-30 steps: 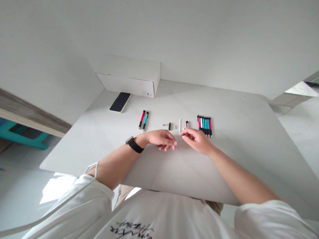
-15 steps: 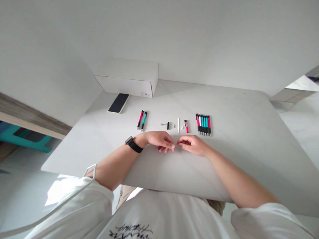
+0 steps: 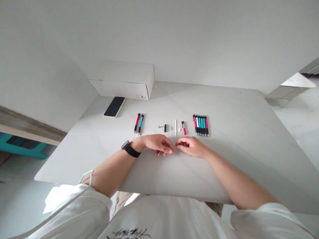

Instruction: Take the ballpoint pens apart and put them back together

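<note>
One left hand (image 3: pixel 159 144): palm down, fingers loosely curled under, beyond the middle of the near edge; whether anything is tucked in the grip, one cannot tell.
Right hand (image 3: pixel 191 147): fingers bent, their tips gathered toward the thumb, just beside the left fingertips; whether they pinch something small, one cannot tell.
Pen parts: laid in a loose row just past both hands, toward the middle of the surface (image 3: pixel 230 101).
Metal piece (image 3: pixel 160 126): thin, silvery, lying crosswise at the left end of the row.
Black sleeve (image 3: pixel 165 128): short, dark cylinder, just beside the metal piece.
Tiny pieces (image 3: pixel 172 128): greyish, too small to make out.
White rod (image 3: pixel 175 128): slender, straight, smooth, pointing toward the far edge.
White bit (image 3: pixel 180 129): small, its shape unclear.
Red barrel (image 3: pixel 184 128): glossy-looking tube with a black end, at the row's right end.
Pen pair (image 3: pixel 138 124): one red, one teal, dark-gripped, side by side toward the left edge.
Pen bundle (image 3: pixel 201 126): red, white and teal barrels packed side by side, toward the right edge.
White box (image 3: pixel 118 88): plain, sharp-cornered, a small printed label on its front; it stands closed at the far left corner, contents hidden.
Phone (image 3: pixel 114 106): flat dark glass, pale rim, lying before the box near the left edge.
</note>
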Demonstrator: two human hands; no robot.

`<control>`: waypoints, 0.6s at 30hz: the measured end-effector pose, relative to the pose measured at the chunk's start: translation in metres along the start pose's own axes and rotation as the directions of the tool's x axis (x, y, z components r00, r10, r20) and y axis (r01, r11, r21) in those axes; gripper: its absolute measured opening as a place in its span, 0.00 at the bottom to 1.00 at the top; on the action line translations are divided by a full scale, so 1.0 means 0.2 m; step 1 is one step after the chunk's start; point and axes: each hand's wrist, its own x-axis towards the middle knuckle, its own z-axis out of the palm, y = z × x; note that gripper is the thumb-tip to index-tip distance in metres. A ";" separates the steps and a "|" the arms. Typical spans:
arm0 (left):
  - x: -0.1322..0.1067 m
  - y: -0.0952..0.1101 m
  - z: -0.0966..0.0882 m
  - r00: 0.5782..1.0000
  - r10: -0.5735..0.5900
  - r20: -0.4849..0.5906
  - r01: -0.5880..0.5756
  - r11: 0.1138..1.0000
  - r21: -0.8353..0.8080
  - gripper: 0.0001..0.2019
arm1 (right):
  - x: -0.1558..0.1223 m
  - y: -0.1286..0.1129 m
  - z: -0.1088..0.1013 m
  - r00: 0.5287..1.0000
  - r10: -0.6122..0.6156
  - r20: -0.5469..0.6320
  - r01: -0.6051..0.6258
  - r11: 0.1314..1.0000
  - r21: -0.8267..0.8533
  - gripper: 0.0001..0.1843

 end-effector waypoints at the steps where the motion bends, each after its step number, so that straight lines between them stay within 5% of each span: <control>1: 0.00 0.00 0.00 1.000 0.004 -0.004 -0.004 1.000 -0.009 0.26 | 0.00 0.00 0.00 1.000 0.004 -0.001 -0.004 1.000 -0.002 0.15; 6: -0.02 0.02 0.01 0.999 0.033 -0.003 -0.033 0.999 -0.039 0.25 | -0.01 -0.01 0.00 1.000 0.008 0.000 -0.008 1.000 0.030 0.17; 9: -0.08 0.05 -0.04 0.956 0.145 -0.256 -0.157 0.987 -0.024 0.23 | -0.02 -0.03 -0.02 0.999 -0.037 -0.035 0.038 0.999 0.031 0.17; 11: -0.11 0.05 -0.08 0.774 0.253 -0.580 -0.224 0.967 0.123 0.21 | -0.01 -0.06 -0.05 0.984 -0.129 -0.124 0.124 0.991 -0.051 0.16; 13: -0.13 0.04 -0.11 0.513 0.349 -0.784 -0.075 0.928 0.364 0.16 | 0.02 -0.10 -0.09 0.939 -0.256 -0.230 0.211 0.956 -0.204 0.13; 14: -0.13 0.03 -0.13 0.423 0.399 -0.813 0.042 0.888 0.458 0.13 | 0.04 -0.12 -0.11 0.911 -0.312 -0.272 0.230 0.928 -0.295 0.11; 16: -0.13 -0.01 -0.14 0.380 0.465 -0.799 0.222 0.793 0.567 0.12 | 0.12 -0.16 -0.13 0.861 -0.407 -0.304 0.231 0.847 -0.479 0.10; 18: -0.11 -0.06 -0.15 0.435 0.472 -0.767 0.301 0.726 0.618 0.13 | 0.22 -0.18 -0.14 0.846 -0.461 -0.268 0.222 0.761 -0.609 0.11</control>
